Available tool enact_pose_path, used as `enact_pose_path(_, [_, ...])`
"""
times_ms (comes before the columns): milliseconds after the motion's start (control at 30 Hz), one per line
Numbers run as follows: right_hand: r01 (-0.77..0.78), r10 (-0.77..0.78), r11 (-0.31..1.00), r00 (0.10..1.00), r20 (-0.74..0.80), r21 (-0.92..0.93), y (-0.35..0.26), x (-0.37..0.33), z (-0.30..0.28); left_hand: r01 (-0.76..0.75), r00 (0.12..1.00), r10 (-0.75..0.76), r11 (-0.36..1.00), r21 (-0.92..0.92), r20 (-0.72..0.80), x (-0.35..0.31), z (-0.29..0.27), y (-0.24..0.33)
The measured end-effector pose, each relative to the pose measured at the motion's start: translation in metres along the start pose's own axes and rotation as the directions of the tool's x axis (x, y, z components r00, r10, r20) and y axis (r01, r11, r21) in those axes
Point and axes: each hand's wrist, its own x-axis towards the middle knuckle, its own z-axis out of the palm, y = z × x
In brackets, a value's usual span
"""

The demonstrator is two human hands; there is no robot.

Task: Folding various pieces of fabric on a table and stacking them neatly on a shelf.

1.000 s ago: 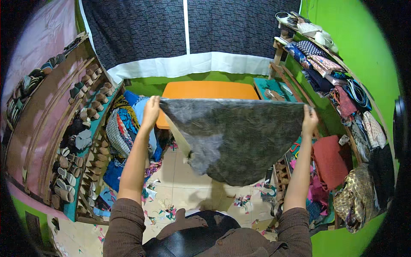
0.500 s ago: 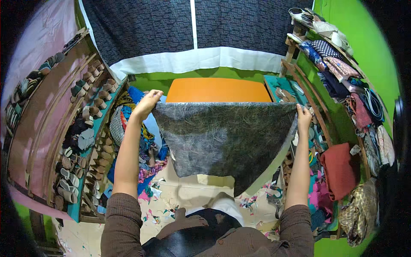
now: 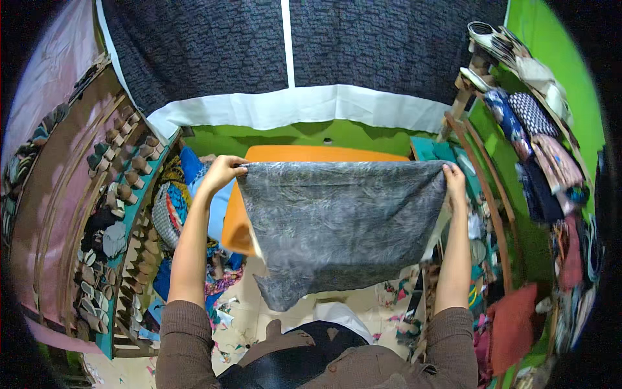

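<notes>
A dark grey mottled cloth point(image 3: 343, 223) hangs stretched between my two hands, its top edge nearly straight and level. My left hand point(image 3: 225, 172) pinches the upper left corner. At the upper right corner my right hand point(image 3: 453, 178) grips the cloth between thumb and fingers. The lower edge is uneven, with a pointed flap dropping lowest on the left. Behind the cloth stands an orange tabletop point(image 3: 324, 153), showing above the cloth and along its left side; the rest of it is hidden.
On the left, a teal-edged rack point(image 3: 133, 223) carries many shoe forms. Heaped colourful fabrics point(image 3: 172, 201) lie beside it. Shelves on the right hold folded cloths point(image 3: 551, 162) and a red cloth point(image 3: 512, 327). Scraps litter the tiled floor point(image 3: 253, 305). A dark curtain point(image 3: 389, 52) hangs ahead.
The cloth has swung and turned lighter grey in the light; its low point moved from right to left. More of the orange tabletop's left side shows. Both hands keep their corners.
</notes>
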Motion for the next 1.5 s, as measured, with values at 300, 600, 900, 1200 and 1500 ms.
enact_pose_path(300, [-0.018,0.041,0.985,0.99,0.131,-0.171,0.1,0.175,0.117,0.296,0.906,-0.039,0.772,0.563,-0.422,0.168,0.042,-0.049])
enact_pose_path(600, [-0.06,0.062,0.917,0.998,-0.007,-0.395,0.169,0.238,0.174,0.425,0.745,0.169,0.625,0.655,-0.645,0.277,0.095,-0.083])
enact_pose_path(900, [0.247,0.096,0.557,0.929,0.357,-0.793,0.178,0.097,0.223,0.226,0.951,-0.04,0.766,0.602,-0.307,0.202,0.262,-0.067])
enact_pose_path(1200, [0.24,0.176,0.555,0.902,0.395,-0.796,0.184,0.0,0.178,0.071,0.988,-0.143,0.735,0.674,0.051,0.054,0.315,-0.033])
enact_pose_path(1500, [0.165,0.163,0.458,0.951,0.265,-0.873,0.184,-0.046,0.116,0.093,0.992,-0.123,0.734,0.672,-0.003,0.003,0.285,-0.049])
